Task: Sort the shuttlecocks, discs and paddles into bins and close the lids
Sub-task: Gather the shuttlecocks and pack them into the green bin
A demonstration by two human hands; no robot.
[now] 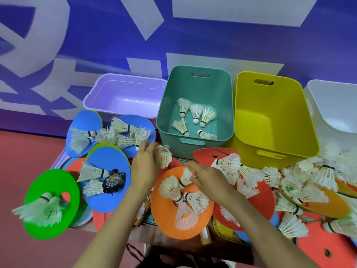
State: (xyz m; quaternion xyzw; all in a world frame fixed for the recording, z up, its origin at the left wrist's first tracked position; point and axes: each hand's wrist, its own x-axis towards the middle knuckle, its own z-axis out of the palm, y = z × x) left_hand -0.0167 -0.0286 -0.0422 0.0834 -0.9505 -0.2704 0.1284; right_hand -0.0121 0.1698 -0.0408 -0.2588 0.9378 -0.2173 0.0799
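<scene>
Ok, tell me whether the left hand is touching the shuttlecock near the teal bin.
Touching. The head view shows the left hand pinching the shuttlecock at its fingertips, in front of the teal bin.

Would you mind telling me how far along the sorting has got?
Early days. Done: a few shuttlecocks lie in the teal bin. In hand: the left hand holds a raised shuttlecock, and the right hand pinches a second shuttlecock on the orange disc. Left: many loose shuttlecocks, the discs, and the lids. The yellow bin holds nothing.
</scene>
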